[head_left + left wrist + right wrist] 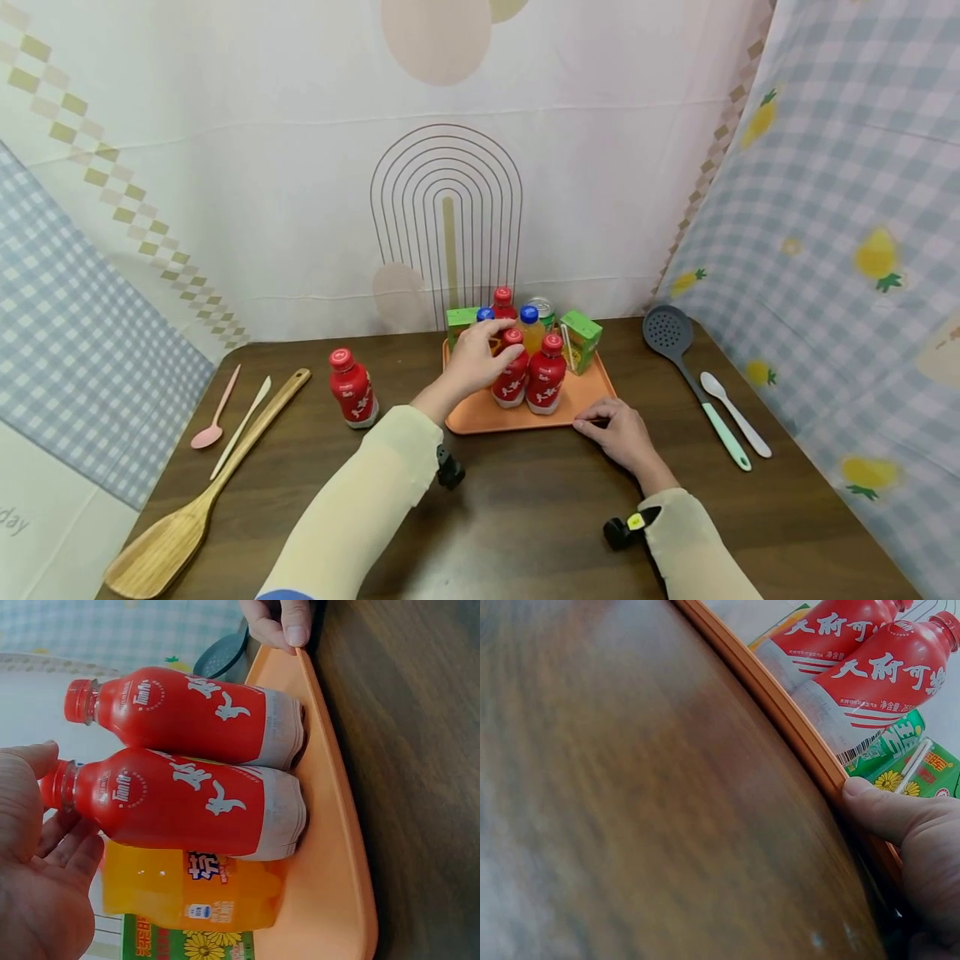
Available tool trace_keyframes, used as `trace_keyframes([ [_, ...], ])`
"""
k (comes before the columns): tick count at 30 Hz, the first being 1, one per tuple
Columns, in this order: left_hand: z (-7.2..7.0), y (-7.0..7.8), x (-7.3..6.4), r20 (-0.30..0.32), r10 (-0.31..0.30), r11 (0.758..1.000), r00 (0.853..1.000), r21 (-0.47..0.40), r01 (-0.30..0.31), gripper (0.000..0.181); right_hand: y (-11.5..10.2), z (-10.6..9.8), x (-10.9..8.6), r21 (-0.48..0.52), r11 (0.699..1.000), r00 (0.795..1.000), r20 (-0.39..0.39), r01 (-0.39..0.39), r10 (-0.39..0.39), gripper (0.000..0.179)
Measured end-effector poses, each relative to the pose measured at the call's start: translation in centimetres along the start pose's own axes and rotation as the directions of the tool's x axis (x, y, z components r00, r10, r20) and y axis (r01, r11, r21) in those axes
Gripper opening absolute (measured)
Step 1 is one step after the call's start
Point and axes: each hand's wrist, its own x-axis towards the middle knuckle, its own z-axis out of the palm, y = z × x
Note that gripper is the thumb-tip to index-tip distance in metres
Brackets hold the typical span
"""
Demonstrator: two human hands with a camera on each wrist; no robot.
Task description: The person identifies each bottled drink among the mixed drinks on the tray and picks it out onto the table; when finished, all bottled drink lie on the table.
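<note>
My left hand [476, 360] has its thumb and fingers around the cap and neck of a red soda bottle [180, 802], which stands upright on an orange tray [480, 417]. A second red bottle [545, 379] stands right beside it. My right hand [617, 431] pinches the tray's rim at the near right corner, thumb on top. Behind the front bottles are an orange drink bottle [157, 885] with a blue cap, another blue-capped bottle partly hidden by my left hand, a third red bottle [504, 302], a green can [542, 310] and green juice boxes [581, 337].
Another red bottle [352, 390] stands on the table left of the tray. Farther left lie a pink spoon [217, 415], a pale knife-like utensil [243, 425] and a wooden spatula [225, 475]. A slotted skimmer [671, 333] and a white spoon [735, 412] lie at right.
</note>
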Motion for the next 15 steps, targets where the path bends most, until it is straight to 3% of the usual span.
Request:
trace_keyframes([
  [15,0.40,-0.24,-0.13,-0.031,-0.011,0.999,0.999,-0.053,0.009,0.042,-0.09,0.07,-0.01,-0.006,1.000,1.000,0.002,-0.007,0.007,0.004],
])
